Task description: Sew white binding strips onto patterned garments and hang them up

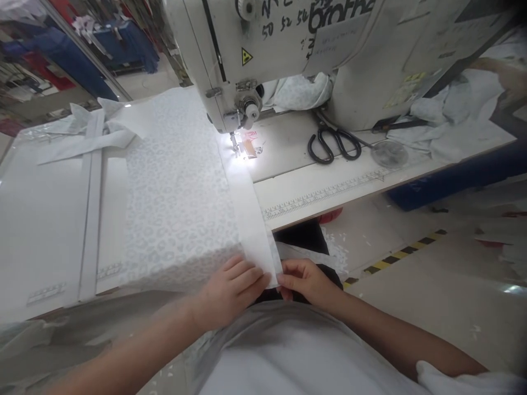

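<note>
White worktable (296,184) under a sewing machine (280,66), leopard-print fabric (177,192), black-handled scissors (334,133) and crossed pale strips (94,144).

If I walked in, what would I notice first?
Probably the big Brother sewing machine at the top, brightly lit underneath. Then leopard-print fabric left of centre, and a white strip along its right edge, with the left hand and right hand at its near end.
</note>
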`<state>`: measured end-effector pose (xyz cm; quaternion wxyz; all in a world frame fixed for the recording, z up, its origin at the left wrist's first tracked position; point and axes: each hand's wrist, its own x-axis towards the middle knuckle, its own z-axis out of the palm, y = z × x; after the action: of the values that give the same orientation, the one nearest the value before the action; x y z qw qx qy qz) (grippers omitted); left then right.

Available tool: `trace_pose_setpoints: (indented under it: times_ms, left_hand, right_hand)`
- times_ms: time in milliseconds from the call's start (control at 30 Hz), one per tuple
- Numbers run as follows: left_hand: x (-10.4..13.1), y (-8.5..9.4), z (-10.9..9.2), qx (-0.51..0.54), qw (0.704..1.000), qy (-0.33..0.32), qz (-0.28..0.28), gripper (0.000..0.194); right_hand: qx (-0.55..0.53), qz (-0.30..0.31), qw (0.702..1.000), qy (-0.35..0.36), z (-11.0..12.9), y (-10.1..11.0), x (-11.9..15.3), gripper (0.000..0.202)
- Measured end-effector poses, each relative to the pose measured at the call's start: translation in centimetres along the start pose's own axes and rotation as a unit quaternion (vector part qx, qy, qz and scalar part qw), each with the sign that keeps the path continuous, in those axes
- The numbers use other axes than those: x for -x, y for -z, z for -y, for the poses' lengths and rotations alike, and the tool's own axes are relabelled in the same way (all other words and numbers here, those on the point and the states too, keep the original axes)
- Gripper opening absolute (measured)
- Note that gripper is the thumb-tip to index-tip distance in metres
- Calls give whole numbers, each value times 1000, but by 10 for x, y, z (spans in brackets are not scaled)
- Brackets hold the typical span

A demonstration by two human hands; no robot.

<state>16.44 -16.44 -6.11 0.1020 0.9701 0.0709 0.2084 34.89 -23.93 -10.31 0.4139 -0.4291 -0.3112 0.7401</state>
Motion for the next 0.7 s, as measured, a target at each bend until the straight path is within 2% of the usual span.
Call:
trace_pose_setpoints:
  times_ms: [300,400,567,633,667,700]
  left_hand:
    - [7,-4,-1,-12,1000,6,-9,26]
    - [11,-9,-2,-34,999,9,1,28]
    - [15,-14,-3,-50,999,14,-17,29]
    - [15,-12,-3,-28,999,14,-18,29]
    - [15,-11,-3,-17,1000,14,-17,29]
    - [15,-9,-3,-8,1000,16,-16,28]
  right_hand:
    - [-17,-3,1000,-24,6,-3,-2,32]
    - [-32,2,999,-27,3,-2,-4,32]
    - [-40,26,998,-33,-3,1,-2,30]
    - [44,7,999,16,1,4,2,24]
    - [118,-19,990,77,4,5,5,18]
    - [209,-48,964,157,8,6,8,12]
